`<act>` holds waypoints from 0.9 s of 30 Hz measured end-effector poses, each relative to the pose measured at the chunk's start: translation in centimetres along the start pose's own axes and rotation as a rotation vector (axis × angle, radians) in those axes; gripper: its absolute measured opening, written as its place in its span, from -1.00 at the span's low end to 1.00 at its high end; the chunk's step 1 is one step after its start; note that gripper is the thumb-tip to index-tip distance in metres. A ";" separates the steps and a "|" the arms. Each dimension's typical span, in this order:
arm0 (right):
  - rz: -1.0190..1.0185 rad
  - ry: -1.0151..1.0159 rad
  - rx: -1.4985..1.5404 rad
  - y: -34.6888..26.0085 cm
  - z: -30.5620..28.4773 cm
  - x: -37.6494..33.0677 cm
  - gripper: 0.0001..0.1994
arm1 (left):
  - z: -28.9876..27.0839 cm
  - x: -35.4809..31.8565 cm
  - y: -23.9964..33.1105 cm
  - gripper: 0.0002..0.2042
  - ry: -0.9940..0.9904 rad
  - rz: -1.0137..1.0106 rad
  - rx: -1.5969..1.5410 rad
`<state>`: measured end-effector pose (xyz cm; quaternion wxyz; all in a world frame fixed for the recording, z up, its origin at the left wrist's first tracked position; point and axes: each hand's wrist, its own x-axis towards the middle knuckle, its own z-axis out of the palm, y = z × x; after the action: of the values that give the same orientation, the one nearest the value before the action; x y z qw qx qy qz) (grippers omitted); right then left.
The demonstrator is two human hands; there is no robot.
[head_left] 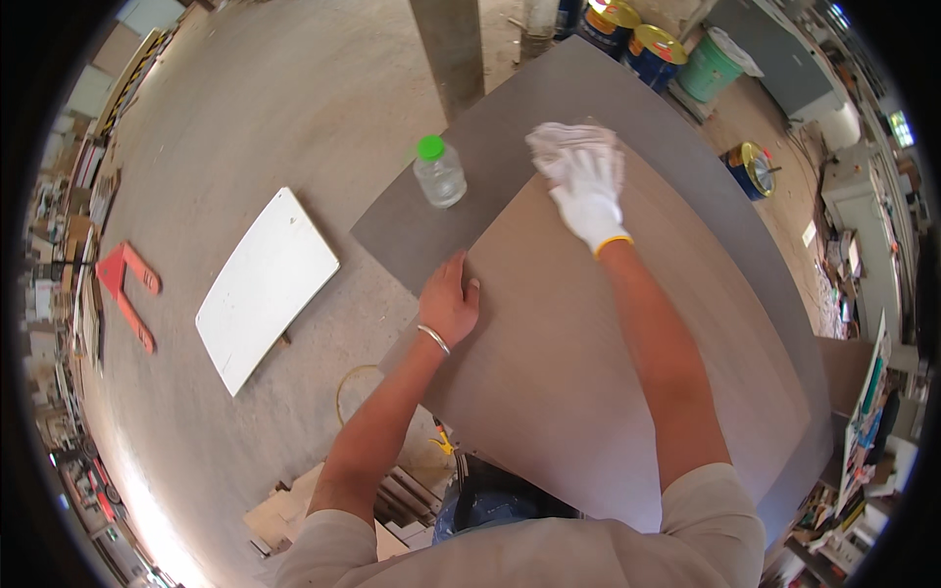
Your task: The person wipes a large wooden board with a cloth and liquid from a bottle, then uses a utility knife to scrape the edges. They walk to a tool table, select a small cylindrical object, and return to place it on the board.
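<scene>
A large light-brown board lies on top of a darker grey board. My left hand, bare with a metal bangle at the wrist, rests flat on the light board's left edge. My right hand wears a white glove and presses a crumpled white cloth against the far corner of the light board. A clear plastic bottle with a green cap stands on the grey board, to the left of the cloth.
A white panel lies on the concrete floor at left, beside a red pallet-jack frame. Blue and yellow cans and a green bucket stand at the back. A concrete pillar rises behind the boards. Wood offcuts lie near my feet.
</scene>
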<state>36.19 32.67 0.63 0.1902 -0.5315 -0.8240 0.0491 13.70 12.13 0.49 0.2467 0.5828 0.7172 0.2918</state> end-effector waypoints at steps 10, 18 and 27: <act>-0.704 -0.365 0.469 -26.3 -4.7 -25.7 -0.58 | -9.0 -21.4 -12.3 -0.74 0.477 -0.713 -0.535; -0.466 -0.468 0.367 -13.4 -17.3 -44.8 -0.64 | -3.1 -26.9 -6.8 -0.48 0.355 -0.441 -0.664; -0.070 -0.659 -0.156 0.8 -27.3 -69.4 -0.57 | -0.7 -19.3 -10.1 -0.11 0.362 -0.142 -0.589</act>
<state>72.04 -32.37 7.41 -0.1262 -0.4715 -0.8601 0.1486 10.08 -8.43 -5.93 0.2926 0.3742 0.6731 0.5668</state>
